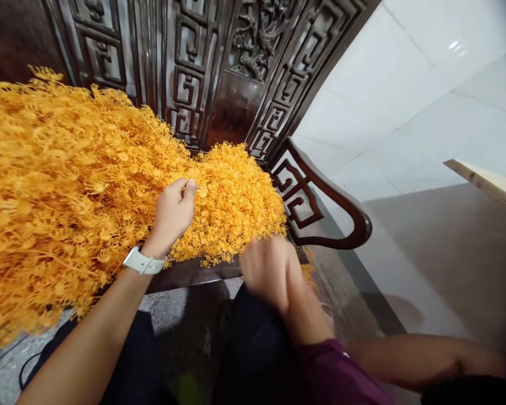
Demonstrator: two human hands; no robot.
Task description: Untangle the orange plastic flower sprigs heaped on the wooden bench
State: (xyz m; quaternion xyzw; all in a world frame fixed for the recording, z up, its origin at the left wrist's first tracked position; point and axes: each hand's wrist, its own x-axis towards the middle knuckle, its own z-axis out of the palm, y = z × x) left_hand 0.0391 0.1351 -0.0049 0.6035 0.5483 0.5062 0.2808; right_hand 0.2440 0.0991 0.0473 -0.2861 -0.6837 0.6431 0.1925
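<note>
A big heap of yellow artificial flower pieces (109, 146) covers the seat of a dark carved wooden bench. A smaller mound of similar yellow flower heads (240, 197) lies at its right end. My left hand (175, 211), with a pale watch (143, 261) at the wrist, is over the heap where the two piles meet. Its thumb and finger are pinched at a small yellow flower piece. Blurred by motion, my right hand (272, 270) is closed like a fist above my knee, by the seat's front edge. What it holds, if anything, is hidden.
The bench's carved back (194, 67) rises behind the piles. A curved armrest (341, 208) juts out at the right. Yellow bits (310, 275) lie below the seat end. A wooden board edge (484, 180) and another person's bare limb (430, 360) show at the right.
</note>
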